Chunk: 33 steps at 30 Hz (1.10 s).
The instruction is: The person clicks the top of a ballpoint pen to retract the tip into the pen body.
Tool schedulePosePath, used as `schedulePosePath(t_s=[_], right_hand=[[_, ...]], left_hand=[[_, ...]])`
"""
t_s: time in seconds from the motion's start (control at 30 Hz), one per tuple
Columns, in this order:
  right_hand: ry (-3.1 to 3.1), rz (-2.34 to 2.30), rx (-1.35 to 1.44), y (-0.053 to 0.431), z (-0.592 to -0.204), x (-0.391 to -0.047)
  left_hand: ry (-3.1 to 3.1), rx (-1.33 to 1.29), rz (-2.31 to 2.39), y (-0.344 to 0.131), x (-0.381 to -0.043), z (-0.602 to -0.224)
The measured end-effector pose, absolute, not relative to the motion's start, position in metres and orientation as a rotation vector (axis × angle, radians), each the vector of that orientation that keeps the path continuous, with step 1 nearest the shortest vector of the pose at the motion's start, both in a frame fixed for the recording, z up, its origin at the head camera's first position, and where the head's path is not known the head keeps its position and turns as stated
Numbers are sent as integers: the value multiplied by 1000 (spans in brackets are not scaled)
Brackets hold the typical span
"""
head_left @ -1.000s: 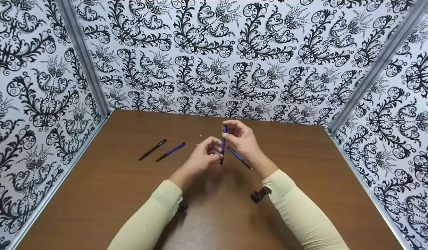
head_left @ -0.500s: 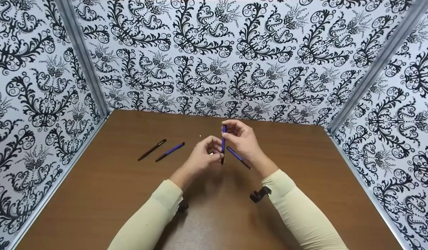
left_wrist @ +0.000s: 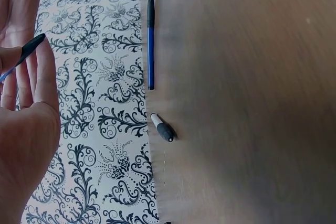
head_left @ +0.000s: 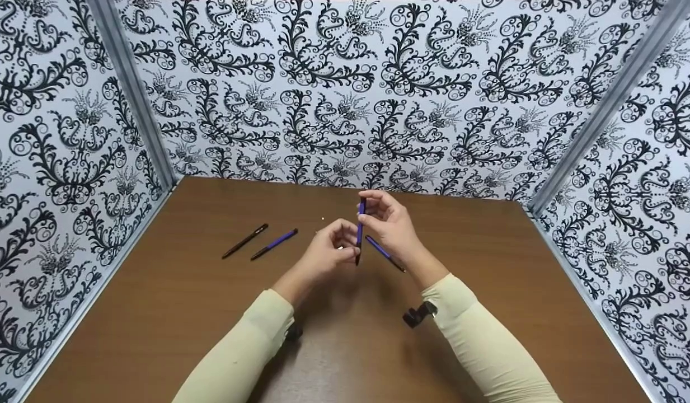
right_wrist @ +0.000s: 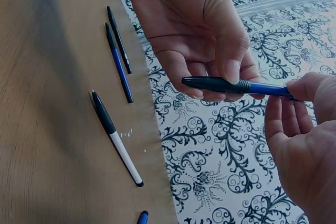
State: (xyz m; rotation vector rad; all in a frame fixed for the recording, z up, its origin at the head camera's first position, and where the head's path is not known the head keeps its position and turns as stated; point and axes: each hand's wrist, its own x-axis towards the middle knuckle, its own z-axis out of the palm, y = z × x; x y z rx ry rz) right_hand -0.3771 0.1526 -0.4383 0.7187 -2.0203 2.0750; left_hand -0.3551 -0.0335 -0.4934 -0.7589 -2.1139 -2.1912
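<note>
Both hands hold a blue pen with a black grip [head_left: 360, 230] above the table, nearly upright in the head view. My left hand [head_left: 329, 246] pinches the lower, black part, thumb on the grip. My right hand [head_left: 388, 221] pinches the blue upper end between thumb and fingers. In the right wrist view, the pen [right_wrist: 215, 84] spans the two hands, its tapered black end past the left thumb. Behind the left hand lies a white pen with a black grip [right_wrist: 126, 156], mostly hidden in the head view. A second blue pen [head_left: 385, 254] lies beside the right hand.
On the left of the brown table [head_left: 210, 308] lie a black pen [head_left: 245, 241] and another blue pen [head_left: 274, 244], side by side. Small white specks [right_wrist: 127, 134] dot the tabletop near the white pen. Patterned panels [head_left: 345, 95] enclose the back and sides.
My right hand has risen very slightly with the upper end of the held pen. The left hand and the pens on the table stay almost the same.
</note>
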Motion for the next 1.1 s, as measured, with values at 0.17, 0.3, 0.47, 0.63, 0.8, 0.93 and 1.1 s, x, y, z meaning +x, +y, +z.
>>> schedulePosePath(t_s=[0.17,0.3,0.47,0.63,0.8,0.93,1.1], right_hand=[[-2022,2064,740,155,-440,-378],[-2065,1988,755,157,-443,-380],[-2147,1832,782,161,-446,-380],[-2205,1726,794,163,-449,-381],[-2245,1640,774,167,-453,-383],[-2294,1583,784,172,-457,-384],[-2331,1485,834,178,-463,-384]], left_hand=[[-2130,-770,-2202,-35,-356,-493],[-2173,-779,-2192,-38,-357,-493],[-2223,-791,-2179,-41,-358,-494],[-2264,-799,-2126,-45,-359,-494],[-2353,-767,-2024,-52,-356,-493],[-2400,-726,-2005,-58,-355,-493],[-2420,-708,-2015,-67,-356,-493]])
